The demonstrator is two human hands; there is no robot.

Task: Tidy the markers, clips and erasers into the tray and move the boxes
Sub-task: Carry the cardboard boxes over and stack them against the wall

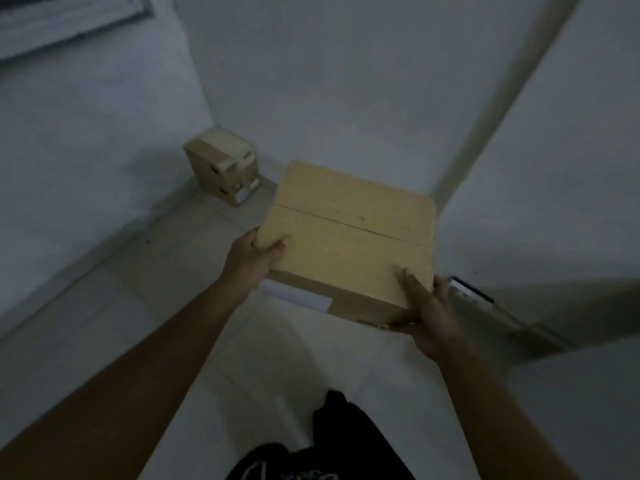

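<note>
A person carries a closed cardboard box point(349, 237) in both hands above a pale tiled floor point(194, 271) in a dimly lit room. The left hand point(254, 259) grips the box's near left corner, with the thumb lying on the top flap and the fingers out of sight round the side. The right hand point(427, 313) clasps the near right corner, thumb on top and fingers wrapped under the base. Holding both near corners appears to spread the load and keep the box level, with its centre seam facing up and a white label point(294, 296) on the side nearest the carrier. The box hangs clear of the floor, between the person's dark trousers point(329, 445) and the corner of the room. There a smaller cardboard box point(221, 169), possibly the top of a stack, stands tight against the walls point(311, 81), well apart from the carried one. That corner looks like the probable set-down spot. A dark object point(471, 292) at the floor's right edge is too blurred to identify.
</note>
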